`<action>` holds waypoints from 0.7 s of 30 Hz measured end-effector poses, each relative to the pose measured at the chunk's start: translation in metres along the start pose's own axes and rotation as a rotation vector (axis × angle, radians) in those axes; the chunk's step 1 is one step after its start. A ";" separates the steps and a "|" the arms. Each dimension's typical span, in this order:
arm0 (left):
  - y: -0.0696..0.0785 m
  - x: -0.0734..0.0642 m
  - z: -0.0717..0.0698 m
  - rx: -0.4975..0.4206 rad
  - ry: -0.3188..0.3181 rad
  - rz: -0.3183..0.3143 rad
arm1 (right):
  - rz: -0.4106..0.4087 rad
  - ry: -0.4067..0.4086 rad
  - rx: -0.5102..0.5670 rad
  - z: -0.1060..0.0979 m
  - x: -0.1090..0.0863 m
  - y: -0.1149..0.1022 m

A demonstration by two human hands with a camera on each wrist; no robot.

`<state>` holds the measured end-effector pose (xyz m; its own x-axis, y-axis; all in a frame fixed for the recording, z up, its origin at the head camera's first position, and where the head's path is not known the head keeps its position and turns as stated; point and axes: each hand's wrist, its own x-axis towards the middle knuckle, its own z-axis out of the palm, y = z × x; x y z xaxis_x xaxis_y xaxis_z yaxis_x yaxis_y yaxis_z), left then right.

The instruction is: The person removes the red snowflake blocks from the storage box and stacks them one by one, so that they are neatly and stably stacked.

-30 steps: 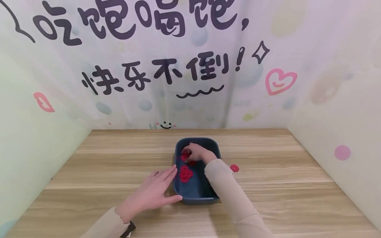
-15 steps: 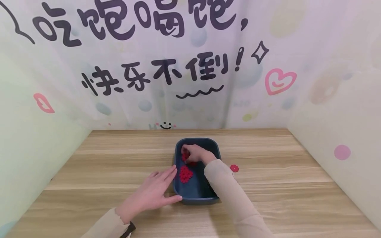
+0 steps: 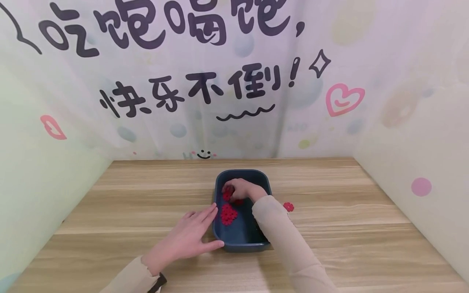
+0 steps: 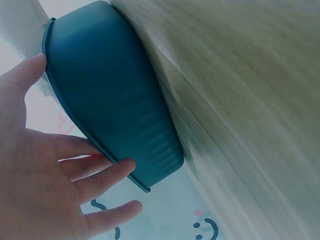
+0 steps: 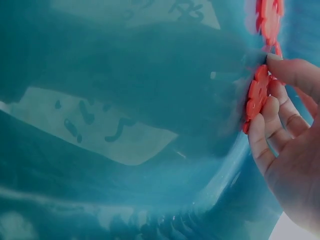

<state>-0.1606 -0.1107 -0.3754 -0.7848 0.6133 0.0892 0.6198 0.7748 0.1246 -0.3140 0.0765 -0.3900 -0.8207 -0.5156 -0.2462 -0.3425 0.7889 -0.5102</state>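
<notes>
A dark blue rectangular bin (image 3: 238,237) stands on the table. My left hand (image 3: 190,234) is spread at its left side, thumb and fingertips against the rim; the left wrist view shows the bin's outer wall (image 4: 110,90) beside those fingers. My right hand (image 3: 244,189) reaches inside toward the far left, its fingers curled round red flower-shaped discs (image 5: 258,92) on the bin floor. Part of those discs is hidden under the hand. A small pile of the same red discs (image 3: 228,214) lies nearer to me in the bin. The right sleeve (image 3: 282,234) covers the bin's right side.
One more red flower-shaped disc (image 3: 288,207) lies on the wooden table (image 3: 154,191), right of the bin. A printed curtain (image 3: 234,134) hangs along the table's back edge, with pale walls at both sides. A dark wristband (image 3: 158,281) shows at the left sleeve.
The right hand's fingers have curled and shifted slightly among the far discs, which have moved a little. The left hand, bin and near pile stay in place.
</notes>
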 end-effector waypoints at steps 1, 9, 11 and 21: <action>0.000 0.000 0.000 -0.001 -0.001 0.000 | 0.000 0.001 -0.001 0.000 0.000 0.000; 0.001 0.000 0.000 -0.007 0.001 -0.001 | -0.010 0.024 0.020 -0.003 -0.002 0.000; 0.000 0.000 0.000 -0.011 -0.001 0.000 | -0.013 0.035 0.018 -0.006 -0.005 -0.001; -0.001 -0.001 0.000 -0.002 0.028 0.031 | -0.046 0.068 -0.037 -0.035 -0.020 -0.007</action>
<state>-0.1606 -0.1116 -0.3757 -0.7648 0.6327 0.1210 0.6441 0.7550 0.1231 -0.3109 0.0934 -0.3525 -0.8324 -0.5286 -0.1662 -0.3961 0.7774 -0.4886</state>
